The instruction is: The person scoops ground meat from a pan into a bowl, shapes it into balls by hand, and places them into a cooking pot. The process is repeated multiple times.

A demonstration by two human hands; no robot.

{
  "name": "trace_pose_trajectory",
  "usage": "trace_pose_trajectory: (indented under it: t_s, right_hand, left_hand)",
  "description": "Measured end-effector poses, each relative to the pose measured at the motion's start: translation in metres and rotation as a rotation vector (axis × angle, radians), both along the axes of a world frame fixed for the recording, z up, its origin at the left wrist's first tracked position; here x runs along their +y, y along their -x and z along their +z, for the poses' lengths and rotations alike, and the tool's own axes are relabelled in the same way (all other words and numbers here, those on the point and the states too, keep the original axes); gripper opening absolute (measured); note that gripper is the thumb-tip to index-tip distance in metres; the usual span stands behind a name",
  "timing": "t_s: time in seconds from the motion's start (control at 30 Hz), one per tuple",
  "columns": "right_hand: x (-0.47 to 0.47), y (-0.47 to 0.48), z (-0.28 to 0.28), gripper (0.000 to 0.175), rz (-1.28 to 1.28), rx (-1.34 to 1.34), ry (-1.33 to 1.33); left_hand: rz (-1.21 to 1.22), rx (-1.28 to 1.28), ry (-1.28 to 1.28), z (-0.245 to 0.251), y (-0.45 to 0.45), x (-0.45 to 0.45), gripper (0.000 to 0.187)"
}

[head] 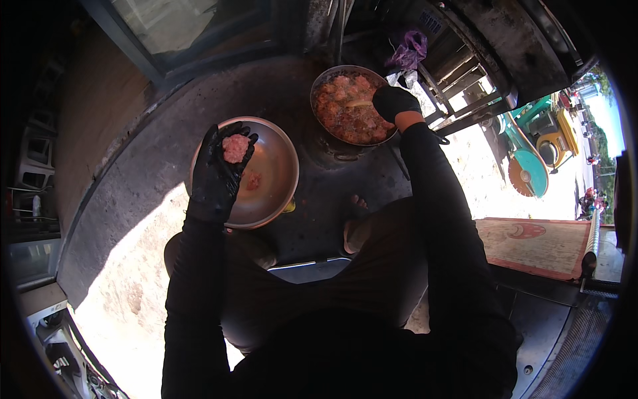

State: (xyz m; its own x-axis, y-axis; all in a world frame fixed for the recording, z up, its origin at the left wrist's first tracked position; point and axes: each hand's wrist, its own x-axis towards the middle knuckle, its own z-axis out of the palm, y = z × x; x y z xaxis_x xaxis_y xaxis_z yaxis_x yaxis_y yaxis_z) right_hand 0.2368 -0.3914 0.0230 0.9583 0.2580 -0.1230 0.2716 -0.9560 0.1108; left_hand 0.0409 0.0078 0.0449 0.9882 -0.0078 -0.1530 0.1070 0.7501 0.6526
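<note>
My left hand (207,174), in a wet black glove, is palm up over the left side of a wide metal bowl (283,154). A round raw minced-meat patty (236,148) rests in its palm against the fingers. A small lump of minced meat (253,181) lies at the bottom of the bowl. To the right, my black-gloved right hand (397,104) grips a pale stick-like utensil (359,103) over a round pan (313,102). Several browned and pinkish meat pieces (341,117) sit in bubbling oil there. The utensil's grip end is hidden in my fist.
My bare foot (358,201) is close below the pan. A purple plastic bag (411,49) hangs beyond it. At left stands a glass-paned frame (164,35). Farther right are a teal-guarded circular saw blade (528,173) and a red-bordered mat (538,244). Sunlit concrete (129,279) spreads at lower left.
</note>
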Motion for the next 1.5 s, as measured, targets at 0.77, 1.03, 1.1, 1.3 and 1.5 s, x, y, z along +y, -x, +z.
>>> trace_pose_trajectory:
  t_s: [0.77,1.03,1.1,1.3,1.5]
  right_hand:
    - [-0.006,0.010,0.012,0.030,-0.178,-0.168,-0.160]
    - [-0.002,-0.006,-0.002,0.030,-0.065,-0.333,-0.176]
    - [0.008,-0.010,-0.011,0.030,-0.078,-0.356,-0.215]
    - [0.009,-0.009,0.017,0.029,-0.024,-0.193,-0.238]
    - [0.016,0.011,0.045,0.028,-0.015,-0.361,-0.209]
  left_hand:
    - [-0.018,0.028,0.075,-0.001,-0.003,0.000,0.048]
    - [0.015,0.006,-0.069,-0.005,-0.003,-0.002,0.047]
    - [0.043,-0.065,-0.351,-0.005,-0.004,-0.004,0.047]
    - [0.026,-0.026,-0.170,-0.003,-0.004,-0.003,0.046]
    - [0.041,-0.141,-0.409,-0.003,-0.001,-0.006,0.047]
